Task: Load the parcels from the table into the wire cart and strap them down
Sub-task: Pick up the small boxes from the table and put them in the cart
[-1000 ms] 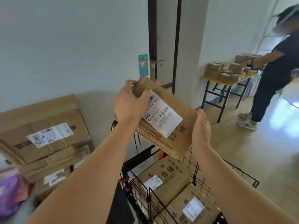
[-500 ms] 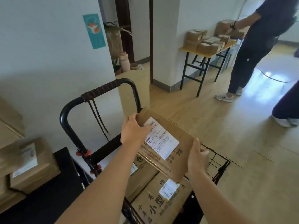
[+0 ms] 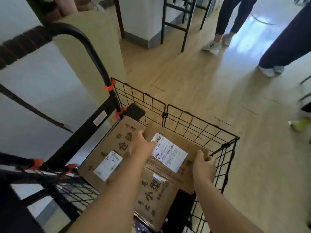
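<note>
Descent is the change in the head view: a second ago the flat cardboard parcel point(image 3: 171, 153) was held up at chest height in front of the wall. Half a second ago it was over the basket, and now it lies low inside the wire cart point(image 3: 165, 113), toward the 2 o'clock corner of the load. It overlaps two parcels already aboard, the large labelled carton point(image 3: 114, 148) at 9 o'clock and the printed carton point(image 3: 154, 195) at 6 o'clock. Whether it already rests on them or hangs just above cannot be told.

The left hand point(image 3: 142, 146) grips the parcel's far-left corner at 10 o'clock, fingers curled over the edge. The right hand point(image 3: 203, 165) clasps its right-hand corner at 3 o'clock, close to the mesh wall.

By my reading the placing step is nearly done, and only the release remains for this parcel. Strapping has not begun. A black cord point(image 3: 33, 110), probably the strap, hangs slack from the cart handle point(image 3: 89, 46) at 10 o'clock.

At 1 o'clock stand table legs point(image 3: 173, 22) and two bystanders' legs point(image 3: 225, 19).
</note>
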A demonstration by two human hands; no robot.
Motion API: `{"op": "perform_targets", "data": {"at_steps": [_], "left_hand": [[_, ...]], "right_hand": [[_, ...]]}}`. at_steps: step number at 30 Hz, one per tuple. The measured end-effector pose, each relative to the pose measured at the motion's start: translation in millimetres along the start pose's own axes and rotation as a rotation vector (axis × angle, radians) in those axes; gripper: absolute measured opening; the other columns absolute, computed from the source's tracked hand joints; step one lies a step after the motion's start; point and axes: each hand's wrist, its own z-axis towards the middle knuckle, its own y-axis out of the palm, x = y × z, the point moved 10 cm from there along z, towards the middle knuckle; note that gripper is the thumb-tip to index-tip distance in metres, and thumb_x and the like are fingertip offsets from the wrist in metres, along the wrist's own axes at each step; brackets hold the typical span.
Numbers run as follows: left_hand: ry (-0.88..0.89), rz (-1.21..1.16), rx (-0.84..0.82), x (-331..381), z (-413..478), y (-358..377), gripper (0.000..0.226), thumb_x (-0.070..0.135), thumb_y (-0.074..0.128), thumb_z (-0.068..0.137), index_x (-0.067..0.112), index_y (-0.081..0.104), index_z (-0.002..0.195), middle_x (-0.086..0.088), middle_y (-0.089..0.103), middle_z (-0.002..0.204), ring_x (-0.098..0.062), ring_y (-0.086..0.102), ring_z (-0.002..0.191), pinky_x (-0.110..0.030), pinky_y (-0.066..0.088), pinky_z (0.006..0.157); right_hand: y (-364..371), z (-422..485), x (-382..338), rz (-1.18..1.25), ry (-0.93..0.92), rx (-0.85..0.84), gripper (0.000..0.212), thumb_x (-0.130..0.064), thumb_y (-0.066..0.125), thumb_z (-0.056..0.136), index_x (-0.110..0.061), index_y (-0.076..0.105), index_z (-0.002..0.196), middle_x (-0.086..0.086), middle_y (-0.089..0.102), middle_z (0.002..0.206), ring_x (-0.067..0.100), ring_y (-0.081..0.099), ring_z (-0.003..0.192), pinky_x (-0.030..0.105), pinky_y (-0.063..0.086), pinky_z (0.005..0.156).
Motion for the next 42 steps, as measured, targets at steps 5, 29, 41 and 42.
{"op": "perform_targets", "data": {"at_steps": [5, 29, 41, 42], "left_hand": [[-0.028, -0.019, -0.077, -23.1, 36.1, 61.2, 0.071, 0.022, 0.079, 0.077, 0.019, 0.042, 0.137, 0.000, 0.058, 0.117, -0.017, 0.062, 0.092, -0.030, 0.054, 0.067], [-0.014, 0.130, -0.023, -66.7, 120.9, 143.0, 0.093, 0.027, 0.081, 0.071, 0.016, 0.031, 0.149, -0.006, 0.041, 0.139, -0.027, 0.043, 0.128, -0.053, 0.051, 0.094], [-0.018, 0.172, -0.032, -71.0, 116.4, 140.7, 0.106, 0.037, 0.078, 0.078, 0.017, 0.009, 0.156, -0.006, 0.019, 0.160, -0.026, 0.017, 0.148, -0.052, 0.023, 0.118], [-0.002, 0.192, -0.030, -69.3, 115.2, 140.3, 0.106, 0.038, 0.077, 0.079, 0.017, 0.008, 0.156, -0.006, 0.017, 0.161, -0.026, 0.015, 0.148, -0.052, 0.021, 0.119]], "right_hand": [[19.5, 41.7, 36.0, -0.073, 0.062, 0.012, 0.046, -0.043, 0.053, 0.091, -0.021, 0.046, 0.130, 0.004, 0.063, 0.101, 0.029, 0.062, 0.093, 0.045, 0.054, 0.082], [100.5, 144.5, 82.8, -0.266, 0.056, -0.015, 0.081, -0.041, 0.068, 0.082, -0.013, 0.029, 0.147, 0.012, 0.049, 0.137, 0.032, 0.051, 0.122, 0.043, 0.048, 0.094], [105.8, 139.9, 83.3, -0.289, 0.050, -0.063, 0.088, -0.037, 0.071, 0.084, -0.012, 0.020, 0.151, 0.014, 0.043, 0.142, 0.033, 0.051, 0.123, 0.048, 0.050, 0.097], [105.3, 139.2, 82.7, -0.288, 0.046, -0.061, 0.089, -0.036, 0.072, 0.083, -0.013, 0.019, 0.151, 0.014, 0.042, 0.143, 0.033, 0.050, 0.124, 0.048, 0.049, 0.098]]}}
